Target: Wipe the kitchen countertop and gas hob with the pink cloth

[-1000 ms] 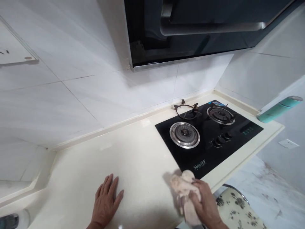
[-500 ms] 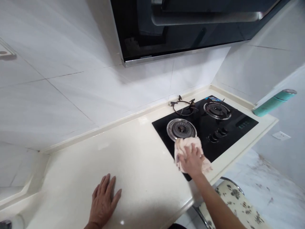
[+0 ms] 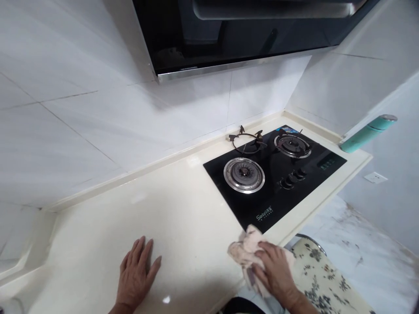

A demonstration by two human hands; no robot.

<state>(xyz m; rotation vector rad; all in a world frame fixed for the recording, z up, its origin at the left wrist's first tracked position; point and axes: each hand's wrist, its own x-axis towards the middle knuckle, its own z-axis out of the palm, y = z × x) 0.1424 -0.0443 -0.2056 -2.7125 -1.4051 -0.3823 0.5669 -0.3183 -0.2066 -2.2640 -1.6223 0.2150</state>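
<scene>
My right hand (image 3: 274, 269) is closed on a crumpled pale pink cloth (image 3: 244, 250) at the front edge of the counter, just off the near corner of the black gas stove (image 3: 235, 208). Part of the cloth hangs over the edge. My left hand (image 3: 135, 272) rests flat on the cream countertop (image 3: 176, 213) with its fingers spread, and nothing is in it. On the stove, the left burner (image 3: 244, 173) shows without a grate. Its pan support (image 3: 247, 151) sits at the back, partly on the counter. The right burner (image 3: 292, 145) carries its own grate.
A teal bottle (image 3: 366, 134) stands at the counter's right end. Low over the stove hangs a black range hood (image 3: 242, 43). A chair with a floral seat (image 3: 321, 272) is below the front edge, and a wall socket (image 3: 375, 177) is at the right.
My right hand has pulled the cloth off the stove's glass, toward me to the counter's front edge. The stove's lettering now shows. My left hand stays flat on the counter; the view has shifted slightly.
</scene>
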